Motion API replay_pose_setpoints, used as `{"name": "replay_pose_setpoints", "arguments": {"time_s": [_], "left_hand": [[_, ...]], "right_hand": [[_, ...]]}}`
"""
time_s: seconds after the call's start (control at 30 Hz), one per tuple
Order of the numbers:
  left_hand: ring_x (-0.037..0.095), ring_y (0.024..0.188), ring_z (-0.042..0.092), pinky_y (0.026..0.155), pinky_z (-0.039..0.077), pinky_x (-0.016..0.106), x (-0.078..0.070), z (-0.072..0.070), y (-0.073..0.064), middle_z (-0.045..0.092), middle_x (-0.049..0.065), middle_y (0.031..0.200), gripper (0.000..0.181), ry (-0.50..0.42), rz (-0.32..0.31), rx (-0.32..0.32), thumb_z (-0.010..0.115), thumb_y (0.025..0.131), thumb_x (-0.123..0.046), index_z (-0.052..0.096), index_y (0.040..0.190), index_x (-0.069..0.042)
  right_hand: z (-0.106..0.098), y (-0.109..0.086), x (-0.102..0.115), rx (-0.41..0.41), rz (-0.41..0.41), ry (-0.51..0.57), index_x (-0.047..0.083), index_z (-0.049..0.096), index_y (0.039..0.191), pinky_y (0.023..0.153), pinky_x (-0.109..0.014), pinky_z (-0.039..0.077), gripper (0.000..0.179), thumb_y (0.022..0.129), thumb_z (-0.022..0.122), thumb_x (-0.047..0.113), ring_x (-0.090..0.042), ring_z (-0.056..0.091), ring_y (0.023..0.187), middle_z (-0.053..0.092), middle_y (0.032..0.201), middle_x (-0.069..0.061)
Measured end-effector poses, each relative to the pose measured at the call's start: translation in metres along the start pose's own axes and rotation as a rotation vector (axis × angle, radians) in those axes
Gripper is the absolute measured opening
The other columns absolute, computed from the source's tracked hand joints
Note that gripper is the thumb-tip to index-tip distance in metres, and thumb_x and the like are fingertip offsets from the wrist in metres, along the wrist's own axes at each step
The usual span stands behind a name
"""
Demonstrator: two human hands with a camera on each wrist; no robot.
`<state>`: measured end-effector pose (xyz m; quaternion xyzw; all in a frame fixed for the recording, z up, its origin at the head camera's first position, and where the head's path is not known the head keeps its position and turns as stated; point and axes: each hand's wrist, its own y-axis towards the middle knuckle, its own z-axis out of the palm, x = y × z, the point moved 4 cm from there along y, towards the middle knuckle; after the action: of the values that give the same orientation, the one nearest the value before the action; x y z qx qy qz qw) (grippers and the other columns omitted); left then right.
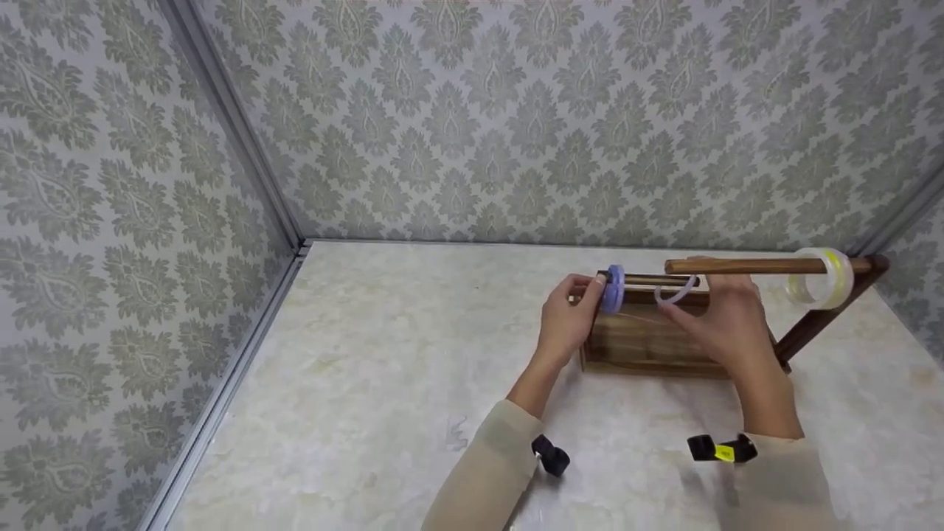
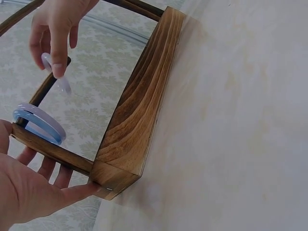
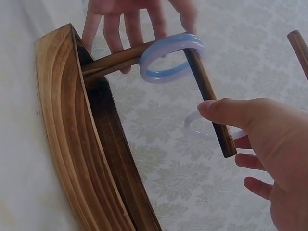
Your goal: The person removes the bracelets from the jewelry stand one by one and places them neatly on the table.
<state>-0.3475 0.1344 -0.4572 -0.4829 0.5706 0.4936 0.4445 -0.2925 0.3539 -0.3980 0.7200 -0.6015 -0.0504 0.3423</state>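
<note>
The glossy lilac ring (image 2: 64, 86) could drop at the brown wooden rod (image 3: 202, 79) if the right hand (image 1: 726, 317) pinching it slackens or the left hand (image 1: 569, 317), fingers spread around the brown wooden post (image 2: 55, 150), slips.

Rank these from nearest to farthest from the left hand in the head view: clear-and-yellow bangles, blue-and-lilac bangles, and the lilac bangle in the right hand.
1. Blue-and-lilac bangles: just beside the left hand, on the lower rod.
2. Lilac bangle: farther right, pinched by the right hand.
3. Clear-and-yellow bangles: far right, on the upper rod.
</note>
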Motion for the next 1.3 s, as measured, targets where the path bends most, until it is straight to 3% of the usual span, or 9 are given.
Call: {"name": "replay_pose_setpoints", "arguments": {"time_s": [0.1, 0.33, 0.6, 0.9, 1.0, 1.07, 1.1, 1.23, 1.3], "left_hand": [[0.007, 0.088, 0.061, 0.074, 0.051, 0.030, -0.001, 0.006, 0.001, 0.067, -0.012, 0.096, 0.029, 0.003, 0.008, 0.009, 0.063, 0.103, -0.055, 0.073, 0.105, -0.028], [0.007, 0.088, 0.061, 0.075, 0.051, 0.030, 0.000, 0.008, 0.001, 0.067, -0.012, 0.095, 0.028, 0.025, 0.004, -0.003, 0.063, 0.104, -0.054, 0.071, 0.103, -0.027], [0.006, 0.087, 0.060, 0.075, 0.050, 0.030, 0.000, 0.010, 0.002, 0.067, -0.013, 0.092, 0.027, 0.023, 0.031, 0.032, 0.063, 0.104, -0.054, 0.070, 0.101, -0.027], [0.012, 0.093, 0.062, 0.080, 0.052, 0.034, -0.005, -0.005, 0.007, 0.067, -0.007, 0.100, 0.031, 0.040, -0.012, 0.093, 0.062, 0.104, -0.053, 0.071, 0.106, -0.024], [0.013, 0.092, 0.062, 0.079, 0.052, 0.034, -0.009, -0.011, 0.010, 0.067, -0.006, 0.103, 0.031, 0.072, -0.018, 0.112, 0.062, 0.104, -0.054, 0.071, 0.106, -0.024], [0.013, 0.090, 0.062, 0.077, 0.053, 0.033, -0.010, -0.014, 0.012, 0.066, -0.005, 0.104, 0.032, 0.084, -0.019, 0.132, 0.062, 0.104, -0.055, 0.071, 0.105, -0.024], [0.014, 0.090, 0.062, 0.076, 0.053, 0.032, -0.010, -0.015, 0.012, 0.066, -0.004, 0.106, 0.032, 0.078, -0.026, 0.144, 0.062, 0.104, -0.055, 0.071, 0.105, -0.024], [0.016, 0.083, 0.060, 0.073, 0.054, 0.039, -0.007, -0.015, 0.012, 0.064, 0.000, 0.107, 0.032, 0.002, -0.058, 0.189, 0.062, 0.104, -0.054, 0.070, 0.104, -0.023], [0.016, 0.083, 0.059, 0.073, 0.053, 0.041, -0.006, -0.015, 0.011, 0.064, 0.001, 0.108, 0.032, -0.025, -0.071, 0.190, 0.063, 0.104, -0.053, 0.070, 0.103, -0.022]], "right_hand": [[-0.006, -0.003, -0.009, -0.013, 0.030, 0.012, 0.006, 0.056, 0.084, 0.088, -0.066, 0.042, 0.044, 0.084, 0.093, 0.031, -0.049, 0.057, 0.094, 0.058, 0.079, -0.017], [-0.008, -0.009, -0.027, 0.008, 0.032, 0.072, -0.006, 0.061, 0.119, 0.092, -0.063, 0.040, 0.058, 0.083, 0.093, 0.026, -0.048, 0.051, 0.108, 0.061, 0.111, -0.027], [-0.010, -0.029, -0.038, 0.059, 0.086, 0.148, -0.014, 0.054, 0.132, 0.094, -0.064, 0.039, 0.069, 0.084, 0.092, 0.017, -0.050, 0.049, 0.115, 0.058, 0.122, -0.033], [-0.002, -0.043, -0.019, 0.145, 0.101, 0.231, -0.007, 0.057, 0.135, 0.094, -0.062, 0.042, 0.072, 0.085, 0.092, 0.032, -0.045, 0.055, 0.118, 0.062, 0.124, -0.025], [0.002, -0.049, -0.010, 0.158, 0.077, 0.239, -0.002, 0.058, 0.135, 0.091, -0.057, 0.044, 0.071, 0.085, 0.092, 0.036, -0.039, 0.059, 0.115, 0.065, 0.122, -0.017], [0.006, -0.055, -0.005, 0.172, 0.057, 0.276, 0.000, 0.060, 0.135, 0.093, -0.046, 0.047, 0.069, 0.085, 0.092, 0.036, -0.035, 0.061, 0.114, 0.067, 0.122, -0.013], [0.008, -0.059, -0.002, 0.180, 0.051, 0.300, 0.001, 0.061, 0.134, 0.093, -0.039, 0.048, 0.068, 0.085, 0.093, 0.035, -0.035, 0.062, 0.114, 0.068, 0.122, -0.011], [0.018, -0.077, 0.011, 0.249, 0.059, 0.372, 0.005, 0.064, 0.133, 0.097, -0.032, 0.048, 0.067, 0.081, 0.095, 0.033, -0.029, 0.062, 0.119, 0.070, 0.127, -0.007], [0.024, -0.086, 0.019, 0.297, 0.065, 0.421, 0.006, 0.065, 0.132, 0.098, -0.041, 0.051, 0.066, 0.080, 0.096, 0.032, -0.030, 0.064, 0.118, 0.071, 0.128, -0.008]]}}
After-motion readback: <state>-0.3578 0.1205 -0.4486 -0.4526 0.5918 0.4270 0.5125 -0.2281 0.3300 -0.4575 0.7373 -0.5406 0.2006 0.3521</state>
